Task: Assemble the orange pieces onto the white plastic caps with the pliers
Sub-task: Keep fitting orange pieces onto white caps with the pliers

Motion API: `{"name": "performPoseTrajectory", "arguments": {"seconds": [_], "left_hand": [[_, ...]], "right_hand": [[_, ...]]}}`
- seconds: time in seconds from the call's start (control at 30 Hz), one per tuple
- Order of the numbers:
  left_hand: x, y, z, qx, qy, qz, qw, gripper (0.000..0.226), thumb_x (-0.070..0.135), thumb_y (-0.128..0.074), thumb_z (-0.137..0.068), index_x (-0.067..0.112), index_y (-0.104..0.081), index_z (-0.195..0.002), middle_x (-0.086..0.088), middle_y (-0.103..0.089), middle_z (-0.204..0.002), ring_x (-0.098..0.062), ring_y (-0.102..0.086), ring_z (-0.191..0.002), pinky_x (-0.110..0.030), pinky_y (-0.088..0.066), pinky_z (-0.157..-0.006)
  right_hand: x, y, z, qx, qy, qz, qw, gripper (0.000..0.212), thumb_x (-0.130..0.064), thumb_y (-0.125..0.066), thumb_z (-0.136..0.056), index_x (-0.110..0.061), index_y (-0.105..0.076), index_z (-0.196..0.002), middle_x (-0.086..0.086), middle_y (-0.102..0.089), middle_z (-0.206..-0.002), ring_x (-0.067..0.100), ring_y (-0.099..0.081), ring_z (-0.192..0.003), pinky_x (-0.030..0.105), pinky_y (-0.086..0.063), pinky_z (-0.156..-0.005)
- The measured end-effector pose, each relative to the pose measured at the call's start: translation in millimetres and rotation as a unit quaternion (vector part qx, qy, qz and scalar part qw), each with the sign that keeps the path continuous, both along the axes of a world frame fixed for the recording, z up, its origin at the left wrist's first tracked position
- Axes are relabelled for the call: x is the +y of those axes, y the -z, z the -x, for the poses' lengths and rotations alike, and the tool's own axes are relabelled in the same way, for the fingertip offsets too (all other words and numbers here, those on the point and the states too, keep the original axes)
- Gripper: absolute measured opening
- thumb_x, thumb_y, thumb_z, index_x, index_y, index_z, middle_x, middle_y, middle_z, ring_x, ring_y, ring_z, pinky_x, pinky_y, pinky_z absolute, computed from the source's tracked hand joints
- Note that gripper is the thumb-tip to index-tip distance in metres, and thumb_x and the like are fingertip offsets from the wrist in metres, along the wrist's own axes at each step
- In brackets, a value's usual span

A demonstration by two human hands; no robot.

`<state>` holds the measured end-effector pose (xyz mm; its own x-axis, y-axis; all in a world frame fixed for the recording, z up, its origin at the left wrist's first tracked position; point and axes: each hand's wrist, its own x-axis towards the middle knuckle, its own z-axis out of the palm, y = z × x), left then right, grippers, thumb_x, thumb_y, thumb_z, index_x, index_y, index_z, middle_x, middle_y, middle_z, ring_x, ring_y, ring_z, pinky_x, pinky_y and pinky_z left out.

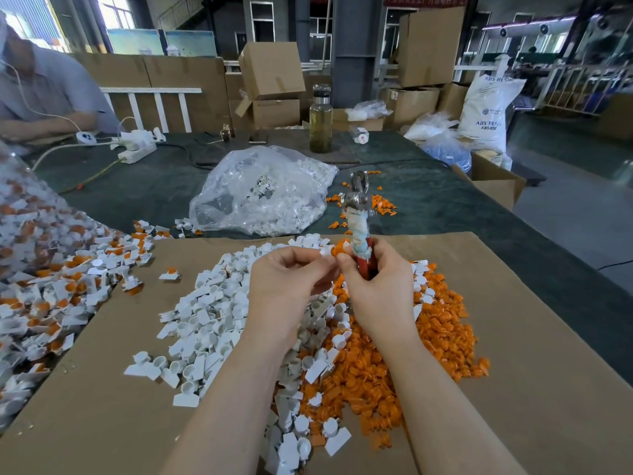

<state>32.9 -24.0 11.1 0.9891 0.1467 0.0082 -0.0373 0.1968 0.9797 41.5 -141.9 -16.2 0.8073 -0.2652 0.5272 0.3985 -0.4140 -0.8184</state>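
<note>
While the right hand (376,279) grips the pliers (359,217) upright, head clear of the work, its fingertips pinch an orange piece (337,250) against the white cap (325,252) that the left hand (287,282) pinches, above both supply piles on the tabletop (445,207).

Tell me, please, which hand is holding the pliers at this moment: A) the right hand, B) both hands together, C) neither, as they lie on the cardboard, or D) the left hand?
A: the right hand grips the red handles of the pliers, whose metal head points up and away, while the left hand pinches a small white plastic cap beside them.
</note>
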Motion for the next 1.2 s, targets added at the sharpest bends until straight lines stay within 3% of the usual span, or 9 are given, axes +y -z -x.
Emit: {"name": "performPoseTrajectory", "arguments": {"seconds": [0.33,0.47,0.57,0.8,0.93,1.03,1.2], "left_hand": [[-3,7,-4,-0.029,-0.052,-0.109,0.992,0.011,0.012,-0.082,-0.076,0.014,-0.072,-0.077,-0.006,-0.073,-0.070,-0.022,-0.073,-0.071,-0.035,-0.060,-0.074],[-2,9,-4,-0.026,-0.062,-0.130,0.989,0.013,0.011,-0.079,-0.076,0.020,-0.070,-0.076,0.004,-0.069,-0.062,-0.010,-0.066,-0.061,-0.026,-0.056,-0.064],[-1,9,-5,-0.024,-0.072,-0.128,0.989,0.013,0.012,-0.079,-0.078,0.020,-0.070,-0.076,0.004,-0.068,-0.060,-0.010,-0.065,-0.059,-0.026,-0.055,-0.063],[0,11,-5,-0.044,-0.089,-0.149,0.984,0.011,0.017,-0.080,-0.081,0.019,-0.071,-0.076,-0.001,-0.071,-0.067,-0.016,-0.071,-0.066,-0.031,-0.059,-0.068],[0,12,-8,-0.050,-0.087,-0.156,0.983,0.007,0.015,-0.077,-0.083,0.016,-0.072,-0.079,-0.003,-0.073,-0.071,-0.020,-0.072,-0.071,-0.036,-0.060,-0.073],[1,13,-8,-0.052,-0.083,-0.155,0.983,0.008,0.013,-0.076,-0.084,0.016,-0.072,-0.079,-0.002,-0.073,-0.071,-0.016,-0.073,-0.070,-0.033,-0.060,-0.072],[6,12,-11,-0.043,-0.078,-0.105,0.991,0.011,0.010,-0.075,-0.086,0.017,-0.070,-0.079,-0.001,-0.074,-0.068,-0.014,-0.073,-0.067,-0.019,-0.057,-0.063]], "right_hand": [[-2,-1,-1,0.033,-0.012,0.026,0.999,0.007,-0.021,-0.070,-0.089,-0.022,-0.065,-0.095,-0.015,-0.064,-0.074,0.001,-0.061,-0.072,0.012,-0.046,-0.059],[-1,0,-2,0.049,-0.019,0.044,0.998,0.011,-0.020,-0.069,-0.089,-0.022,-0.066,-0.100,-0.015,-0.064,-0.076,0.001,-0.060,-0.071,0.011,-0.042,-0.059],[-1,3,-3,0.058,-0.020,0.068,0.996,0.016,-0.019,-0.066,-0.090,-0.017,-0.068,-0.105,-0.015,-0.061,-0.075,0.002,-0.057,-0.066,0.015,-0.038,-0.060],[-1,2,-3,0.065,-0.033,0.066,0.995,0.003,-0.021,-0.065,-0.089,-0.023,-0.063,-0.089,-0.018,-0.053,-0.062,-0.006,-0.053,-0.061,0.009,-0.035,-0.052],[0,1,-2,0.057,-0.043,0.041,0.997,0.020,-0.019,-0.065,-0.090,-0.030,-0.054,-0.076,-0.032,-0.056,-0.062,-0.005,-0.052,-0.059,0.008,-0.036,-0.052],[-2,0,-2,0.068,-0.058,0.040,0.995,0.009,-0.020,-0.066,-0.089,-0.025,-0.061,-0.084,-0.032,-0.056,-0.062,-0.005,-0.053,-0.059,0.009,-0.037,-0.052],[-14,-6,0,0.104,-0.125,0.049,0.986,0.010,-0.020,-0.066,-0.088,-0.029,-0.064,-0.087,-0.024,-0.058,-0.063,-0.001,-0.051,-0.057,0.015,-0.040,-0.053]]}}
